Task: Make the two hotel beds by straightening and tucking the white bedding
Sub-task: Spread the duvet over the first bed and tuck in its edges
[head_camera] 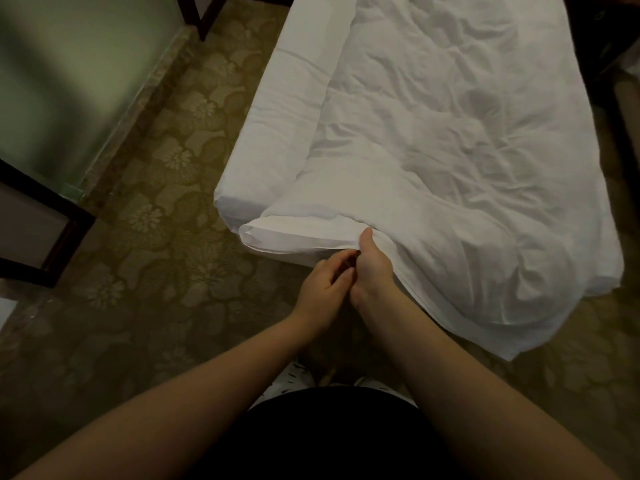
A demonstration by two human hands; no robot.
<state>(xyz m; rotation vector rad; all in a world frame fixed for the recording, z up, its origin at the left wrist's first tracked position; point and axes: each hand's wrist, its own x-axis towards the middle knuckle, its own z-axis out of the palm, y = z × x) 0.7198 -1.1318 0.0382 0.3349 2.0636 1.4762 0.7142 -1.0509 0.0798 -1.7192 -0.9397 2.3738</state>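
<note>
Nearest to the camera is the person's dark garment, and from it both bare forearms reach forward to the foot of the bed. The right hand grips the hem of the white duvet at the foot edge of the bed. Its thumb lies on top of the cloth and its fingers are hidden under it. The left hand touches the right one, with its fingers curled toward the same hem; I cannot tell if it pinches cloth or holds nothing.

The duvet lies crumpled on the bed and sits toward the bed's right side, so a strip of the sheeted mattress is bare along the left side. At the foot, the duvet's right corner hangs over the edge, near the patterned carpet.

The step in hand seems to be the straightening of this duvet from the foot end; tucking is not yet begun. The next move probably calls for the hands to part along the hem, one toward each foot corner. They would then pull the cloth flat and bring it over the bare left side. The second bed is not in view.
</note>
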